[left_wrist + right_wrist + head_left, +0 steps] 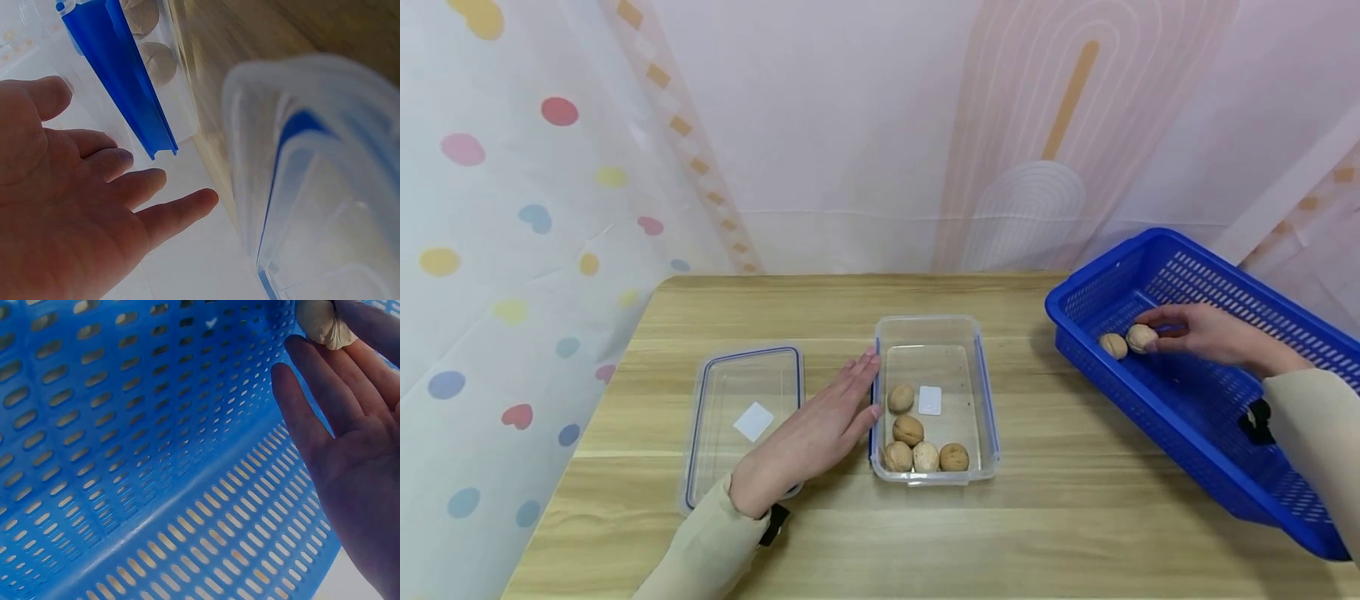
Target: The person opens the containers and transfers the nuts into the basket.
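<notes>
A clear plastic food container [955, 333] with blue side clips stands on the table. Several walnuts [908, 430] lie along its left side and near end, next to a white label. My left hand [820, 433] lies along the container's left wall with fingers straight; in the left wrist view the palm shows nothing held near the blue clip [122, 81]. My right hand [1217, 337] reaches into a blue perforated basket [1150, 408]. Between its thumb and fingers it pinches a walnut [1141, 338], partly visible in the right wrist view. Another walnut [1113, 346] rests beside it in the basket.
A clear lid [718, 442] with a blue seal and a white label lies on the table to the left, partly behind my left forearm. The basket sits slanted over the right side of the wooden table [925, 542]. A patterned cloth [850, 125] hangs behind.
</notes>
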The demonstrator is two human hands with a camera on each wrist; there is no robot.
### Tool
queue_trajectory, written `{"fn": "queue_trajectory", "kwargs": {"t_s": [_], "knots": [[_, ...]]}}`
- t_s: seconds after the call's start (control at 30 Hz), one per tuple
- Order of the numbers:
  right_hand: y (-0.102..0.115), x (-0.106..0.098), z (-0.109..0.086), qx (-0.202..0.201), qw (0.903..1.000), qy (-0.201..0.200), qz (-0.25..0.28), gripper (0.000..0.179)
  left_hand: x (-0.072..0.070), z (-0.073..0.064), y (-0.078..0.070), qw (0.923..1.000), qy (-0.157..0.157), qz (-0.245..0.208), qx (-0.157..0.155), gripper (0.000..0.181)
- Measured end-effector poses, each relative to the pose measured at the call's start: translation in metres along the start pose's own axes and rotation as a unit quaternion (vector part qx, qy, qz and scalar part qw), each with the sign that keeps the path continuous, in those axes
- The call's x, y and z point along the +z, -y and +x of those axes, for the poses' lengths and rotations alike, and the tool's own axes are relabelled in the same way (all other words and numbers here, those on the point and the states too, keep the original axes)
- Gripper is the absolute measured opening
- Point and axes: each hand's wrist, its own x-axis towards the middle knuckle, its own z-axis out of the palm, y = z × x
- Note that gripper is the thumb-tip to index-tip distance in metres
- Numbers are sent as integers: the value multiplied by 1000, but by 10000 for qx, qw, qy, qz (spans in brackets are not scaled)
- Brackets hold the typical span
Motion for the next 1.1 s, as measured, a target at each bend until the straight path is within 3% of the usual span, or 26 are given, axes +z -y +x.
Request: {"fn": "queue_trajectory", "kwargs": {"t_s": [0.53, 1.1], "knots": [[3, -2, -5, -233, 9997, 55, -106, 47, 0, 4, 0, 10000, 8, 20, -25, 66], [57, -20, -35, -322, 9976, -575, -207, 56, -1, 6, 3, 10000, -68, 18, -55, 66]]}}
